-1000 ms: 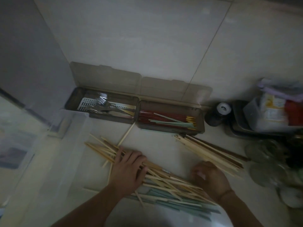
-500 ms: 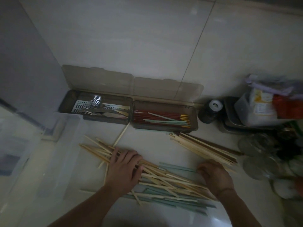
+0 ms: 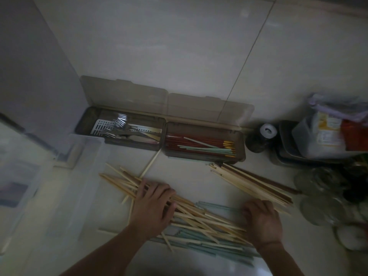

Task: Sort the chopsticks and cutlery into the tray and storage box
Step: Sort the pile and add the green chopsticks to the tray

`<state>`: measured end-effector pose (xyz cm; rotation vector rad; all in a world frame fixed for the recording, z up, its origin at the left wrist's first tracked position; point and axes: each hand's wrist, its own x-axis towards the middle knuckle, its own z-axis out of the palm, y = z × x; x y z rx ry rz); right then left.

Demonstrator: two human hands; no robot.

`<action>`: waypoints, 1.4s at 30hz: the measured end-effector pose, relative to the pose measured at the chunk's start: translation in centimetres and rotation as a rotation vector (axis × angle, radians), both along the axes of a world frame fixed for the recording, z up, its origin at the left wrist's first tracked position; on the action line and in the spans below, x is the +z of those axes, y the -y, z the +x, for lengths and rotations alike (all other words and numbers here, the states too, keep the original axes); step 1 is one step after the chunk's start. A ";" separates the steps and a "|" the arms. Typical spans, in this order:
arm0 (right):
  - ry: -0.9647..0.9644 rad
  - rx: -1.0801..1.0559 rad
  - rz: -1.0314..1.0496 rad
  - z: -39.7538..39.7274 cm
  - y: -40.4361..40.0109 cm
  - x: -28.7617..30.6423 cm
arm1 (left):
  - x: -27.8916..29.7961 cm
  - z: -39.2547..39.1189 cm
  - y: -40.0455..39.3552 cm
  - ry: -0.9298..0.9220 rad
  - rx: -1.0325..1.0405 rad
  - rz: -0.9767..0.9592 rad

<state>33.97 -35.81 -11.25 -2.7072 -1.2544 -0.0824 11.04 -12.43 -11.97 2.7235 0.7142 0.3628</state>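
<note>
Chopsticks of pale wood [image 3: 191, 214] lie in a loose, crossed heap on the light counter [image 3: 189, 180], with mint-green chopsticks [image 3: 215, 246] under and beside them. At far left a clear plastic bin [image 3: 79, 176] stands against the heap's left ends, closing that side. Behind the heap is a strip of bare counter, then two brown boxes with raised lids along the wall: the left box [image 3: 119, 132] holds forks and other cutlery, the right box [image 3: 203, 145] holds red and mint chopsticks. One stray chopstick [image 3: 150, 164] leans from the heap toward the gap between the boxes. A second, tidier bundle of wooden chopsticks [image 3: 251, 182] lies slantwise right of centre. Further right a dark jar [image 3: 260, 138], stacked containers [image 3: 318, 140] and glass jars [image 3: 322, 196] crowd the counter's edge.

The left hand [image 3: 153, 206] lies flat, fingers spread, pressing on the heap's left part. The right hand [image 3: 262, 220] rests on the heap's right end with fingers curled under; whether it grips any sticks cannot be told.
</note>
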 end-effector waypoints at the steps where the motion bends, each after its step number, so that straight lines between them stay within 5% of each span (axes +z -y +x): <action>1: 0.007 -0.006 0.006 0.0 -0.3 0.3 | -0.1 0.0 0.0 -0.001 0.002 -0.001; 10: -0.010 0.075 0.456 4.2 -10.0 6.5 | -0.3 -0.1 0.0 0.010 0.014 -0.017; 20: -0.079 0.123 -0.073 7.5 -17.8 5.3 | -0.1 -0.2 0.0 0.046 0.002 -0.013; 27: 0.007 0.220 0.349 4.6 -11.9 5.5 | -0.4 -0.1 0.0 0.065 0.006 0.011; 30: -0.080 0.340 0.249 2.2 -5.9 3.8 | -0.4 -0.1 0.0 0.069 0.006 0.003; 37: -0.194 0.257 -0.109 2.5 3.4 -1.3 | -0.3 0.0 0.0 0.036 0.001 0.003; 42: -0.181 0.064 -0.035 1.5 2.7 -0.5 | -0.1 0.0 0.0 0.024 0.005 -0.011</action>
